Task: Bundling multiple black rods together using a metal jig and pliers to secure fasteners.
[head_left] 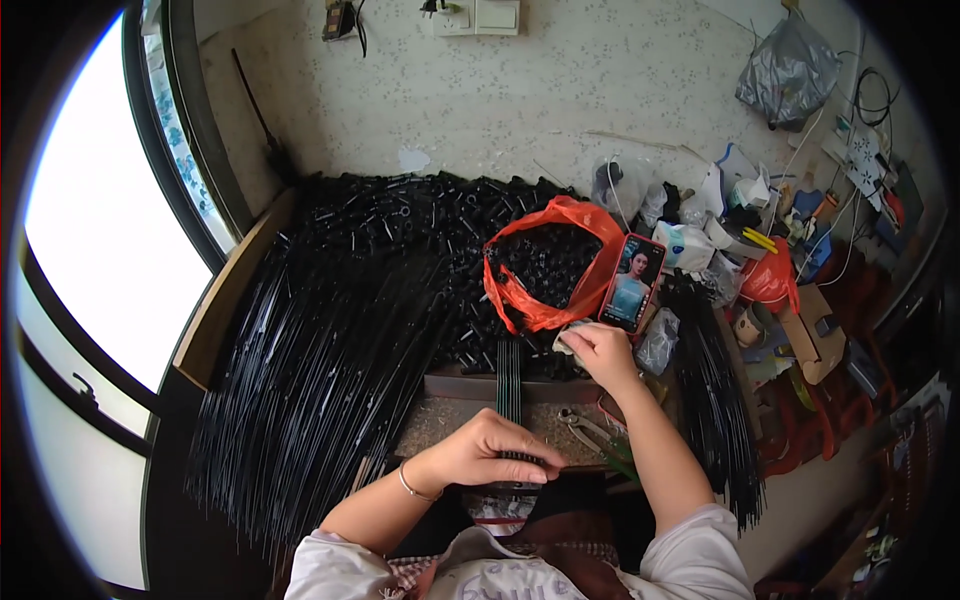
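Black rods lie side by side in a narrow row in front of you, crossing the dark ledge and running down under your left hand. Your left fingers are bent, with the tips close to the thumb; whether they grip the rods cannot be told from this view. Your right hand is pinched around a pale crumpled cloth, just beside the near rim of the open red bag. That bag holds small black parts. A phone with a lit screen leans just beyond your right hand. Pliers lie on the worn board, between your forearms. To your left, a large spread of long sticks, also black, fans toward you; a smaller bunch lies beyond your right forearm. Farther back, a heap of short tubes reaches toward the patterned wall. A clear plastic bag is near your right wrist.
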The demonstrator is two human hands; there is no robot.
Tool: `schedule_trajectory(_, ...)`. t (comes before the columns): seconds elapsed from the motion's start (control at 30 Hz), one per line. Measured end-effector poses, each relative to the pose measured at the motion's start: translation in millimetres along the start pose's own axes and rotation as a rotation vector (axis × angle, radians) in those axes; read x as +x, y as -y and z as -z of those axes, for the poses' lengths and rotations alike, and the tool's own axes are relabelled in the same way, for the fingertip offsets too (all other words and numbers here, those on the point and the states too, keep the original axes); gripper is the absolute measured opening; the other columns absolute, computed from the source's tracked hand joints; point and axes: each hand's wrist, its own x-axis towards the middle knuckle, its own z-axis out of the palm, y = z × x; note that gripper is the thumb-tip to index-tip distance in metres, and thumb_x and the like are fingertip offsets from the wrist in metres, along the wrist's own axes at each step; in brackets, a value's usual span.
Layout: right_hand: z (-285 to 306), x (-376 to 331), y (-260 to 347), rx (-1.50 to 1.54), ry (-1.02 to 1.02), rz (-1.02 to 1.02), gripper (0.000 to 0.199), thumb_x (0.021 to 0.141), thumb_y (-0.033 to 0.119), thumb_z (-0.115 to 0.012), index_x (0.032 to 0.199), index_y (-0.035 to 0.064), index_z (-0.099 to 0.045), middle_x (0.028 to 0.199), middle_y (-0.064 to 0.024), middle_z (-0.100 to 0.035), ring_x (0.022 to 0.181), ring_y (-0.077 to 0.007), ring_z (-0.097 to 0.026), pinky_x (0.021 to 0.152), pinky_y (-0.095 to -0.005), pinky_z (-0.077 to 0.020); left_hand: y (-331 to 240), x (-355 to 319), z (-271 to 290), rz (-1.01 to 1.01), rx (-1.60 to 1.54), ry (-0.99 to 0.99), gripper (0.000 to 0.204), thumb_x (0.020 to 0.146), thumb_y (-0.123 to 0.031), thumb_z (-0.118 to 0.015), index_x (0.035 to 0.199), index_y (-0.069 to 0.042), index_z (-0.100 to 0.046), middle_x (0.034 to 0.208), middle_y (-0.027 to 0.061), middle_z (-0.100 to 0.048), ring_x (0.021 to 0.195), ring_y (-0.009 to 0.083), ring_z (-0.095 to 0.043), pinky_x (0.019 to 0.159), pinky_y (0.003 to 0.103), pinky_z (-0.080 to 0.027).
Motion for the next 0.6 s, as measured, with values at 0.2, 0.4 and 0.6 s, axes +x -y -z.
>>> schedule_trajectory(0.2, 15.2, -3.1, -48.5, -0.735, -0.177, 0.219, 0.005, 0.058, 0.009, -0.058, 0.060, 0.0045, -0.056, 0.066, -0.0046, -0.047, 0.071, -0.0219, -0.046, 0.059, -0.0320, -0.0381, -1.5, 6.7, -9.6, -0.027, -0.020, -0.066, 0.017, 0.069, -0.008, -0.056, 0.083, 0.002, -0.056, 0.073, 0.0117, -0.058, 0.069, 0.0191, -0.057, 0.064, 0.025, -0.044)
schedule_trajectory(0.4, 13.0, -1.0, -45.9, -0.539, -0.366, 0.444, 0.004, 0.060, 0.001, -0.056, 0.063, 0.0019, -0.053, 0.066, -0.0049, -0.047, 0.065, -0.0197, -0.046, 0.057, -0.0279, -0.0378, -4.3, 13.2, 1.8, 0.026, 0.025, -0.208, 0.016, 0.066, -0.003, -0.057, 0.082, 0.003, -0.057, 0.075, 0.0125, -0.058, 0.072, 0.0191, -0.056, 0.065, 0.026, -0.044)
schedule_trajectory(0.6, -3.3, -63.9, 52.6, 0.075, -0.152, 0.531, 0.015, 0.064, -0.006, -0.052, 0.076, 0.0016, -0.056, 0.067, -0.0061, -0.049, 0.057, -0.0140, -0.047, 0.050, -0.0218, -0.0366, 4.8, -3.9, 7.7, 0.014, 0.138, -0.337, 0.015, 0.067, -0.004, -0.057, 0.081, 0.002, -0.056, 0.072, 0.0099, -0.058, 0.068, 0.0163, -0.056, 0.062, 0.023, -0.044)
